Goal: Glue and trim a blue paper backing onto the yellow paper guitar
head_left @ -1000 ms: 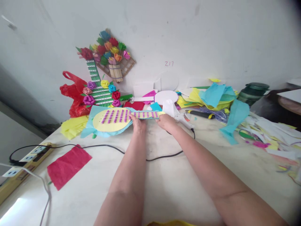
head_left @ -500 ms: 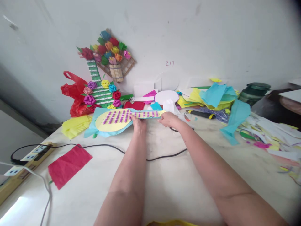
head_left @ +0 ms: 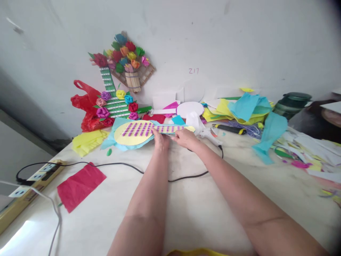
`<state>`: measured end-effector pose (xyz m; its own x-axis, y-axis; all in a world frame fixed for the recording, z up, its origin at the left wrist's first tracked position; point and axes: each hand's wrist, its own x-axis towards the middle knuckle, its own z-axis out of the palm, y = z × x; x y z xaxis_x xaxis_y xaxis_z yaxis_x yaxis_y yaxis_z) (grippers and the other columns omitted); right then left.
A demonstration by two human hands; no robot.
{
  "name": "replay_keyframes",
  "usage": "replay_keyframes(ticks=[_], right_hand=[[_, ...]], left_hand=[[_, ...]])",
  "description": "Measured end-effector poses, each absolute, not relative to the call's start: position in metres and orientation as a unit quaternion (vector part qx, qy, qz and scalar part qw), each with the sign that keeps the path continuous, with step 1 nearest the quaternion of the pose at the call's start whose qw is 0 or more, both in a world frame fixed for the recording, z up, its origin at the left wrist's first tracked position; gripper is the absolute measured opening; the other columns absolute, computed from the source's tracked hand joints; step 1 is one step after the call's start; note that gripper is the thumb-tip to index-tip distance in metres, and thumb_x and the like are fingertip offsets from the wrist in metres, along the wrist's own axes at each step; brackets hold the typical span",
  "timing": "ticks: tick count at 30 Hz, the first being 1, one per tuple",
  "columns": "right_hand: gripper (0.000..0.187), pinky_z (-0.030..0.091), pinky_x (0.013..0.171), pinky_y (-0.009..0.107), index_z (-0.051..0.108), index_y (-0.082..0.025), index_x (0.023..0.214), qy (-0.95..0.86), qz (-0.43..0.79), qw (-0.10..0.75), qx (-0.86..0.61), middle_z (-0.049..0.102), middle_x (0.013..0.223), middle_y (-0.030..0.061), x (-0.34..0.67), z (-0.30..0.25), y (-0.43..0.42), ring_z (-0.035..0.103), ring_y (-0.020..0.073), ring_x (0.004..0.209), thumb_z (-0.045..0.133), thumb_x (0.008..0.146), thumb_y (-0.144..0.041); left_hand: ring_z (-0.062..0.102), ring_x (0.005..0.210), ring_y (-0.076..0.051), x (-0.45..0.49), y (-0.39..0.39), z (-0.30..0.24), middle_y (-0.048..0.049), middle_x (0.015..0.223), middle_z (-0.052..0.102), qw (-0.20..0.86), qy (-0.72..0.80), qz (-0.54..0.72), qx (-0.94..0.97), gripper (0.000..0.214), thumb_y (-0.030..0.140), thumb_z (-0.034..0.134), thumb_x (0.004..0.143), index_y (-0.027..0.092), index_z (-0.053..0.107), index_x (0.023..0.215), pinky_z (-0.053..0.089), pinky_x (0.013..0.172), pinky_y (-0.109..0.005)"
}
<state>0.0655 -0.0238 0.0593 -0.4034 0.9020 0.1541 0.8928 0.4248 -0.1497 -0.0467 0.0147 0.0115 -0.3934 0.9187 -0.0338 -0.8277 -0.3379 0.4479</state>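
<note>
A paper guitar [head_left: 119,134] with a yellow face and rows of purple strips is held a little above the table, its neck pointing right. Light blue crepe paper [head_left: 113,131] sticks out around its body. My left hand [head_left: 161,140] grips it where body meets neck, thumb on top and fingers hidden underneath. At the near edge of the neck, my right hand [head_left: 185,138] has its fingers closed in a pinch on the neck's rim. The yellow neck tip shows beyond that hand. A white glue gun [head_left: 210,136] lies just right of it.
A black cord [head_left: 189,178] crosses the table from a power strip [head_left: 34,185]. Red crepe paper [head_left: 81,186] lies at left. Behind stand a green flower-trimmed guitar [head_left: 115,108] and a red bag [head_left: 87,106]. Pliers [head_left: 230,129] and paper scraps [head_left: 311,149] are at right.
My right hand has slid left along the neck, uncovering its yellow tip and more of the glue gun. The guitar has shifted slightly right, with my left hand still on it.
</note>
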Motion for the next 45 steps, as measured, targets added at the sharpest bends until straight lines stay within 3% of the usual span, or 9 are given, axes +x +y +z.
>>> replay_keyframes(ticks=[25, 45], right_hand=[[0.034, 0.041, 0.072, 0.029, 0.064, -0.018, 0.094, -0.835, 0.017, 0.094, -0.542, 0.064, 0.100, 0.0100, 0.064, 0.058, -0.022, 0.057, 0.0223, 0.093, 0.041, 0.083, -0.041], [0.038, 0.042, 0.077, 0.029, 0.062, -0.015, 0.103, -0.795, 0.043, 0.096, -0.598, 0.062, 0.105, 0.0134, 0.056, 0.060, -0.024, 0.056, 0.0233, 0.099, 0.042, 0.082, -0.039]], left_hand=[[0.053, 0.108, -0.019, -0.044, 0.016, 0.007, -0.0109, 0.122, 0.052, 0.575, 0.233, 0.776, 0.109, 0.055, 0.056, 0.023, 0.085, 0.020, 0.051, 0.115, 0.046, 0.085, -0.032], [0.050, 0.112, -0.022, -0.037, 0.005, 0.021, -0.0108, 0.123, 0.052, 0.589, 0.246, 0.763, 0.104, 0.051, 0.055, 0.028, 0.084, 0.022, 0.051, 0.117, 0.046, 0.086, -0.036]])
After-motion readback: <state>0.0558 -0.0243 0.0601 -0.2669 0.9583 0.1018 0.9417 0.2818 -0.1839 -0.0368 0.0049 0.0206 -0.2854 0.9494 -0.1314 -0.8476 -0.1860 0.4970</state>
